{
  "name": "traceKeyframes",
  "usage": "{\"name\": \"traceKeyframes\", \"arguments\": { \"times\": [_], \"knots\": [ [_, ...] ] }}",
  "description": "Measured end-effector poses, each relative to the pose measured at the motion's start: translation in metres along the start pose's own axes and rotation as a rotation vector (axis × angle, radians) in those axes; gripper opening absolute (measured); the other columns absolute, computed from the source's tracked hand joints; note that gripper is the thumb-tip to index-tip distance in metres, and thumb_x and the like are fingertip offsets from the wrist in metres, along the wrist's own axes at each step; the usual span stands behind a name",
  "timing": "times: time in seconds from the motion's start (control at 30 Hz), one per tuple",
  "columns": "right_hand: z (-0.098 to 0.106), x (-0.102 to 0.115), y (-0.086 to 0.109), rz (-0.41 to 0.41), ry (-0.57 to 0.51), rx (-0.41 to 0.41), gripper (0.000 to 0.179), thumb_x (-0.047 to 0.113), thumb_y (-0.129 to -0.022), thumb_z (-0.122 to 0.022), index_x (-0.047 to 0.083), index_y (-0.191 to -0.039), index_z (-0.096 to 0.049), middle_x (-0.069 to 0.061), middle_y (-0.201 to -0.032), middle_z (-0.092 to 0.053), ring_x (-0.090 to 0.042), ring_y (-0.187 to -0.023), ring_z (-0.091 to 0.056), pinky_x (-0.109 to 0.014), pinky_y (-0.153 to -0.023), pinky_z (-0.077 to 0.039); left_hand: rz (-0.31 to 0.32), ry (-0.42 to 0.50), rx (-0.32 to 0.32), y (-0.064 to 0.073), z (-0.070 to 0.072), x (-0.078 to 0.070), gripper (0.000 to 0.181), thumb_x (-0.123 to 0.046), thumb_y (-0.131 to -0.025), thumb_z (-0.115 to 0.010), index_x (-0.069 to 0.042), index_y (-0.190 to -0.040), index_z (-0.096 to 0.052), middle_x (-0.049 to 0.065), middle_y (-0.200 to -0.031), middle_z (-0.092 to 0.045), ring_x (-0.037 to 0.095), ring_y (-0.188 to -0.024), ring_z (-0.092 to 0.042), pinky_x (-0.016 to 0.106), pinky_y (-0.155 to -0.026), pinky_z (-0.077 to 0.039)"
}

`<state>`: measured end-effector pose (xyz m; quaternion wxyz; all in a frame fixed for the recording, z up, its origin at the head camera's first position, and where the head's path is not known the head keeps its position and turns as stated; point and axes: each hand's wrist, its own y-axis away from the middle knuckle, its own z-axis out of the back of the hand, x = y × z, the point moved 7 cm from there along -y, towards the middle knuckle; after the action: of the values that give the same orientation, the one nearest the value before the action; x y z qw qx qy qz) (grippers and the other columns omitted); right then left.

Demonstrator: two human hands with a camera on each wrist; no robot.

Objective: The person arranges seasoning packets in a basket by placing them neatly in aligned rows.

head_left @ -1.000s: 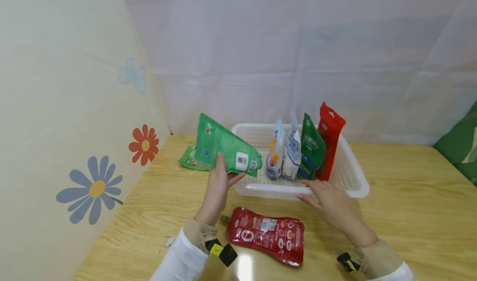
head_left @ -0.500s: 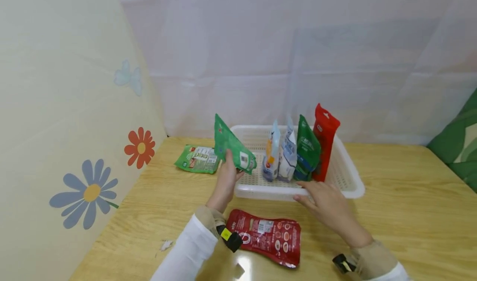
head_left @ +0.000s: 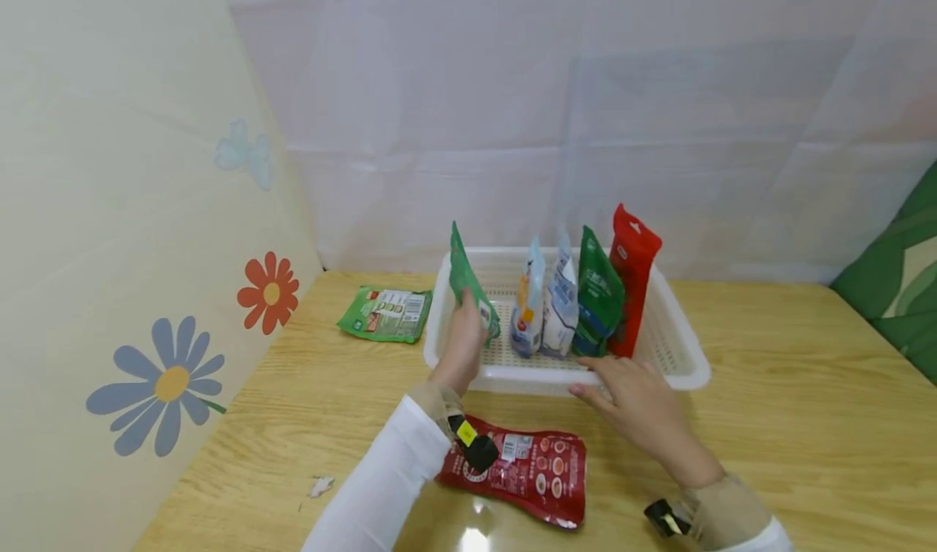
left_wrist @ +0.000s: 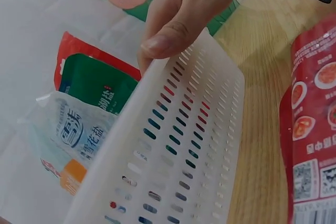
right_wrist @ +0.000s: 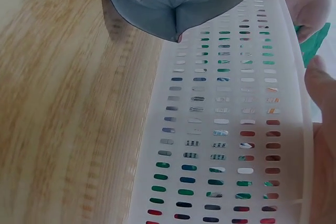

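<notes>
My left hand point(head_left: 464, 336) pinches a green pouch point(head_left: 466, 271) between thumb and fingers. It holds the pouch upright, edge-on, inside the left end of the white perforated basket point(head_left: 527, 380); whether the pouch touches the basket floor, I cannot tell. With its thumb outside and fingers over the top, my right hand point(head_left: 640, 406) grips the basket's front rim. Between the hands, several bags stand in a row: a light blue one with orange point(head_left: 529, 304), a white-blue one point(head_left: 561, 308), a dark green one point(head_left: 599, 296) and a tall red one point(head_left: 634, 280).
A flat green packet point(head_left: 388, 315) lies on the table left of the basket. In front lies a red spouted pouch point(head_left: 538, 471), partly behind my left wrist. Cloth walls point(head_left: 439, 129) stand behind and at the left.
My left hand has moved right with the green pouch, from the basket's left edge to inside it, turning the pouch edge-on. My right hand stays on the rim.
</notes>
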<state>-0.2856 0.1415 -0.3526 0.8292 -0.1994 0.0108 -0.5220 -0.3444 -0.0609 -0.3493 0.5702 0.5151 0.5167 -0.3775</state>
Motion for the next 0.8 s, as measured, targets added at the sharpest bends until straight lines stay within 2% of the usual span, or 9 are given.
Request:
{"name": "traceKeyframes", "arguments": {
  "times": [0.07,0.13,0.17,0.2,0.27,0.3,0.47,0.67,0.8],
  "knots": [
    [0.000,0.001,0.000,-0.002,0.001,0.000,0.045,0.043,-0.091,-0.059,0.009,-0.119,-0.064,-0.013,-0.112,-0.069,-0.034,-0.102,-0.063,-0.046,-0.085,-0.044,-0.002,-0.035,-0.025,-0.003,-0.001,0.001,0.059,-0.041,-0.104,-0.013,-0.004,-0.145,-0.035,-0.002,-0.061,-0.027,0.011,-0.056,-0.031,0.028,-0.066,-0.037],
    [0.001,0.001,0.000,-0.006,0.001,0.001,0.044,0.043,-0.091,-0.059,0.009,-0.119,-0.064,-0.013,-0.112,-0.069,-0.034,-0.102,-0.063,-0.045,-0.084,-0.044,-0.016,-0.038,-0.028,-0.006,-0.002,0.000,0.059,-0.040,-0.104,-0.013,-0.003,-0.147,-0.031,0.005,-0.071,-0.049,0.014,-0.073,-0.052,0.031,-0.085,-0.045],
    [0.001,0.001,0.000,-0.007,0.001,0.000,0.044,0.043,-0.091,-0.059,0.009,-0.119,-0.064,-0.013,-0.112,-0.069,-0.034,-0.103,-0.063,-0.045,-0.085,-0.044,-0.023,-0.037,-0.029,-0.007,-0.003,0.000,0.059,-0.039,-0.104,-0.013,-0.002,-0.148,-0.029,0.011,-0.087,-0.058,0.018,-0.091,-0.058,0.034,-0.098,-0.043],
    [0.001,0.002,0.000,-0.006,0.001,-0.002,0.044,0.043,-0.091,-0.059,0.009,-0.119,-0.064,-0.013,-0.112,-0.069,-0.034,-0.102,-0.063,-0.045,-0.084,-0.044,-0.031,-0.027,-0.026,-0.008,-0.005,0.001,0.059,-0.038,-0.104,-0.012,-0.003,-0.150,-0.025,0.016,-0.108,-0.060,0.021,-0.111,-0.055,0.036,-0.109,-0.037],
    [0.001,0.002,0.000,-0.011,-0.003,0.002,0.044,0.042,-0.091,-0.060,0.009,-0.119,-0.064,-0.013,-0.112,-0.069,-0.033,-0.103,-0.062,-0.045,-0.084,-0.044,-0.030,0.019,-0.001,-0.011,-0.008,0.003,0.058,-0.037,-0.104,-0.012,-0.006,-0.153,-0.014,0.016,-0.146,-0.042,0.024,-0.139,-0.034,0.039,-0.121,-0.021],
    [0.001,0.002,0.000,-0.013,-0.004,0.004,0.044,0.042,-0.090,-0.060,0.009,-0.119,-0.064,-0.013,-0.112,-0.069,-0.033,-0.103,-0.062,-0.044,-0.084,-0.044,-0.026,0.046,0.012,-0.013,-0.009,0.004,0.057,-0.037,-0.104,-0.012,-0.007,-0.153,-0.011,0.013,-0.155,-0.029,0.023,-0.145,-0.025,0.040,-0.122,-0.017],
    [-0.002,0.001,0.000,-0.021,-0.004,0.013,0.045,0.043,-0.090,-0.060,0.009,-0.119,-0.064,-0.013,-0.113,-0.069,-0.033,-0.104,-0.062,-0.045,-0.086,-0.043,0.006,0.068,0.081,-0.021,-0.015,0.013,0.057,-0.039,-0.104,-0.013,-0.011,-0.154,-0.012,0.014,-0.156,-0.027,0.029,-0.140,-0.029,0.045,-0.118,-0.022],
    [-0.002,0.001,0.000,-0.011,0.003,0.008,0.045,0.041,-0.090,-0.061,0.009,-0.120,-0.064,-0.013,-0.115,-0.068,-0.035,-0.107,-0.061,-0.048,-0.090,-0.043,0.060,-0.016,0.229,-0.022,-0.026,0.016,0.059,-0.042,-0.104,-0.015,-0.014,-0.155,-0.005,0.015,-0.161,-0.009,0.035,-0.149,-0.008,0.058,-0.118,-0.015],
    [0.000,0.000,0.000,-0.013,-0.001,0.011,0.045,0.041,-0.090,-0.061,0.009,-0.121,-0.063,-0.014,-0.116,-0.068,-0.035,-0.108,-0.061,-0.049,-0.092,-0.042,0.076,-0.059,0.298,-0.021,-0.032,0.016,0.060,-0.044,-0.104,-0.015,-0.017,-0.155,0.000,0.010,-0.162,-0.002,0.033,-0.149,-0.005,0.059,-0.117,-0.014]
  ]
}}
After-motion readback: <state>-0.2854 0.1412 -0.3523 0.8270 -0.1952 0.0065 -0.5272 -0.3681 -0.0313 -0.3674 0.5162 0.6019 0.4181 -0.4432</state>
